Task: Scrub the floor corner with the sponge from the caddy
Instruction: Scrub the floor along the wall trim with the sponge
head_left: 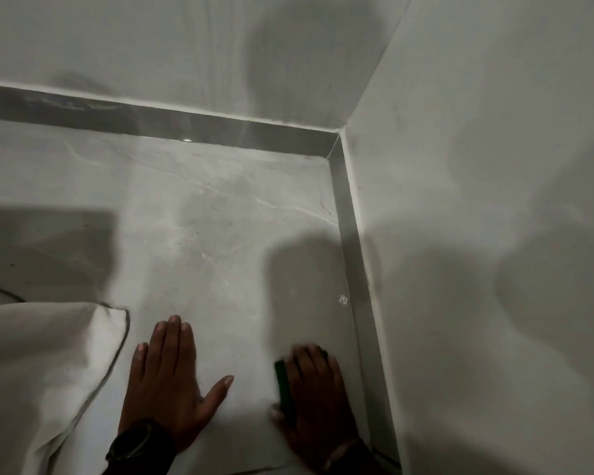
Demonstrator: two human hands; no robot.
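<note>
Head view, sponge (284, 389): green, pressed on the floor (220, 234) under the right hand, beside the grey skirting strip (354, 275).
Right hand (314, 399): clasped over the sponge, blurred.
Left hand (172, 378): flat on the floor, fingers spread, holding nothing; dark watch (134, 440) on its wrist.
Corner (336, 138): well apart, farther along the skirting.
Cloth (42, 365): pale, lying left of the left hand.

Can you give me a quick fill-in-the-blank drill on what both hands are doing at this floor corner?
1. The right hand presses a ____ sponge on the floor.
2. The left hand lies ____ on the floor, fingers spread.
3. A dark ____ is worn on the left wrist.
4. A white cloth lies to the ____ of the left hand.

Missing words: green; flat; watch; left
</note>
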